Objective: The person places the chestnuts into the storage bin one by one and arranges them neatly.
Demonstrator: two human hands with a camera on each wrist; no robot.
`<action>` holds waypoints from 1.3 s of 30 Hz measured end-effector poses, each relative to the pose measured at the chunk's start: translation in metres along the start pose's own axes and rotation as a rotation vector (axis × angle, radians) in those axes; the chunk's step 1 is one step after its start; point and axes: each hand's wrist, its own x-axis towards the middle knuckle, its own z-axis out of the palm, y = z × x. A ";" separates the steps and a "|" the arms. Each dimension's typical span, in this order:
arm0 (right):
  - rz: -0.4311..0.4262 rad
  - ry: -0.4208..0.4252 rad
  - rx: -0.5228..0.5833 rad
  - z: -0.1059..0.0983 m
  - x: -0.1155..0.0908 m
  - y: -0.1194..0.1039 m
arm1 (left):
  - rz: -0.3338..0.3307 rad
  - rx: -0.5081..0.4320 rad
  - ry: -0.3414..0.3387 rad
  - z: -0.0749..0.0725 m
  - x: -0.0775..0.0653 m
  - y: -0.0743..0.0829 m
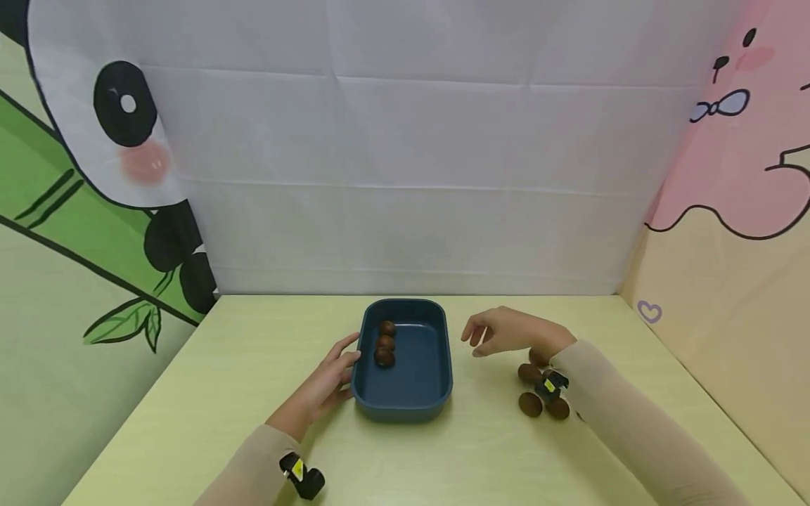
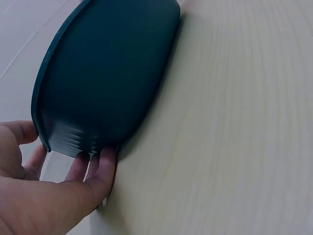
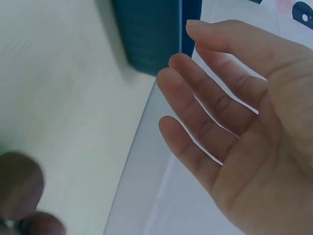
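Observation:
A dark blue rectangular bin [image 1: 401, 414] stands on the table, and three glossy brown chestnuts [image 1: 384, 343] sit in a row along its left side. My left hand [image 1: 325, 385] rests against the bin's left outer wall, fingers fairly straight. In the left wrist view, fingertips [image 2: 105, 159] touch that wall near its lower edge. To the right of the bin, my right hand [image 1: 509, 330] hovers with loosely bent fingers and holds nothing. Several more chestnuts [image 1: 530, 404] lie on the table beneath the right wrist, partly hidden by the forearm and wrist camera.
The pale yellow wooden table [image 1: 443, 464] ends at a white cloth backdrop [image 1: 411, 232]. Printed panels stand at both sides, a panda on the left and a pink animal [image 1: 728, 161] on the right. Each wrist carries a small black camera [image 1: 302, 476].

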 end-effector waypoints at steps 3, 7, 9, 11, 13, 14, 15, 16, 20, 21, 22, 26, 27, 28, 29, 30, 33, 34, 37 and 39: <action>0.027 0.007 -0.009 0.003 -0.016 0.014 | -0.002 0.000 -0.011 0.000 0.000 0.000; 0.070 0.023 -0.023 0.009 -0.035 0.030 | -0.003 0.006 -0.027 0.000 -0.001 0.000; 0.088 0.042 -0.032 0.013 -0.044 0.038 | -0.001 0.009 -0.021 0.000 -0.002 0.000; 0.112 0.065 -0.034 0.017 -0.052 0.045 | 0.001 0.010 -0.022 0.000 -0.002 0.000; 0.115 0.081 -0.044 0.020 -0.059 0.052 | 0.000 0.009 -0.031 0.000 -0.002 0.001; 0.113 0.089 -0.044 0.022 -0.063 0.055 | 0.000 0.010 -0.035 -0.001 -0.002 0.001; 0.110 0.096 -0.043 0.023 -0.065 0.057 | -0.001 0.011 -0.043 -0.001 -0.001 0.001; 0.111 0.100 -0.042 0.025 -0.068 0.059 | -0.001 0.012 -0.046 -0.001 -0.001 0.001; 0.099 0.117 -0.051 0.027 -0.073 0.063 | -0.001 0.014 -0.041 -0.002 0.000 0.000; 0.105 0.118 -0.053 0.028 -0.073 0.063 | -0.001 0.015 -0.036 -0.002 0.000 0.000; 0.111 0.118 -0.056 0.028 -0.074 0.063 | -0.001 0.016 -0.032 -0.002 0.000 0.000; 0.140 0.106 -0.082 0.028 -0.075 0.063 | 0.004 0.019 -0.022 -0.001 0.001 0.000; 0.140 0.102 -0.091 0.029 -0.075 0.063 | 0.005 0.019 -0.021 -0.001 0.001 0.000; 0.142 0.098 -0.099 0.029 -0.076 0.063 | 0.005 0.021 -0.020 -0.001 0.000 0.000; 0.145 0.094 -0.103 0.029 -0.076 0.064 | 0.005 0.021 -0.019 -0.001 0.000 0.000; 0.145 0.092 -0.109 0.030 -0.075 0.064 | 0.006 0.022 -0.018 -0.001 0.000 0.000; 0.138 0.091 -0.108 0.030 -0.075 0.065 | 0.003 0.028 -0.013 -0.001 0.000 0.000; 0.135 0.094 -0.105 0.030 -0.075 0.065 | 0.004 0.030 -0.010 -0.001 -0.001 0.000; 0.118 0.106 -0.095 0.029 -0.073 0.062 | 0.007 0.034 -0.001 -0.001 -0.001 0.000; 0.110 0.114 -0.084 0.027 -0.071 0.060 | 0.009 0.035 0.005 -0.001 -0.001 0.000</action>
